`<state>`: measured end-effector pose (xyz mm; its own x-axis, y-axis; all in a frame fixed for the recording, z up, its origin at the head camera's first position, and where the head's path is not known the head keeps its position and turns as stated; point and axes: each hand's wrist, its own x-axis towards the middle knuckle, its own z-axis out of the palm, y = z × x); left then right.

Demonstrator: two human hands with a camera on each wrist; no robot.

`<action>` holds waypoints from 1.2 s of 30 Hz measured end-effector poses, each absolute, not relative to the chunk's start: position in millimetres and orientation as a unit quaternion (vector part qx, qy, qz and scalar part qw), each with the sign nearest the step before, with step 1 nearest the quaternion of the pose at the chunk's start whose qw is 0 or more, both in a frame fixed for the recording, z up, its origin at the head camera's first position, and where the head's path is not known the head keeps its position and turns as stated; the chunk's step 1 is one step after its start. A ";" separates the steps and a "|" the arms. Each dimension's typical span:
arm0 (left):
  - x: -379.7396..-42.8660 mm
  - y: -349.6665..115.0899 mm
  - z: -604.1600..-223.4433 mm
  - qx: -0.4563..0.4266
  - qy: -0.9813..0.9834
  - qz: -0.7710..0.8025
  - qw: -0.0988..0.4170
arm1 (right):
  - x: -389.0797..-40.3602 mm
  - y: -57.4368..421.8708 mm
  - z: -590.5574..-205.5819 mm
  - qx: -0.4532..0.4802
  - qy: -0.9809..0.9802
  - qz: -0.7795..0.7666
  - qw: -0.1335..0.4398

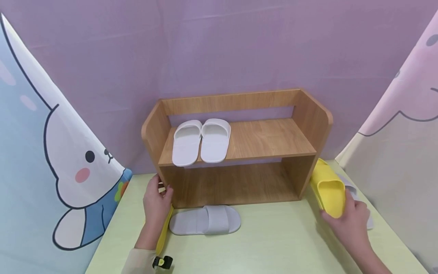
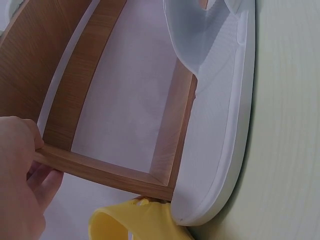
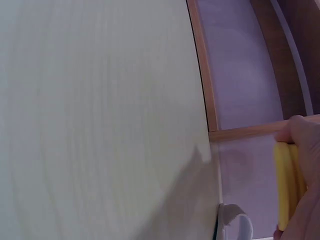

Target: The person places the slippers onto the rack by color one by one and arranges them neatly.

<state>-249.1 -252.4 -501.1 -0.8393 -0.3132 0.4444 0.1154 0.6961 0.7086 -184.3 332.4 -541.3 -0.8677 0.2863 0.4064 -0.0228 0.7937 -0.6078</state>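
Observation:
A small wooden shoe rack [image 1: 267, 139] stands against the back, with a pair of white slippers [image 1: 215, 147] side by side on the left of its upper shelf. My left hand [image 1: 155, 201] grips the front edge of the rack's left side panel, thumb and fingers on either side of it. Raised beside the rack's right side is a yellow slipper [image 1: 326, 182], pinched at its toe end by my right hand [image 1: 354, 224]. Below it, a grey slipper [image 1: 369, 220] lies partly hidden. Another yellow slipper [image 1: 165, 232] lies behind my left forearm, mostly covered.
One grey slipper [image 1: 195, 222] lies sideways on the pale green tabletop [image 1: 267, 239], just in front of the rack's left half. Purple cloth [image 1: 232, 45] hangs behind the rack. Printed cloths [image 1: 78, 175] flank the table on both sides.

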 end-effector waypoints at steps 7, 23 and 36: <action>-248.6 -252.2 -500.6 0.059 -0.879 -0.383 0.278 | -184.6 323.2 -524.5 -0.089 -0.887 0.343 0.297; -250.2 -253.1 -502.3 0.051 -0.879 -0.382 0.280 | -180.7 309.7 -487.6 -0.140 -0.829 0.393 0.373; -250.6 -252.2 -502.7 0.063 -0.880 -0.386 0.271 | -189.1 306.7 -467.3 -0.146 -0.815 0.394 0.399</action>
<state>-250.6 -252.2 -502.7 -0.8456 -0.3189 0.4281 0.0987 0.6948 0.7124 -189.1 306.7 -467.3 -0.6399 0.5520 0.5347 -0.0769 0.6463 -0.7592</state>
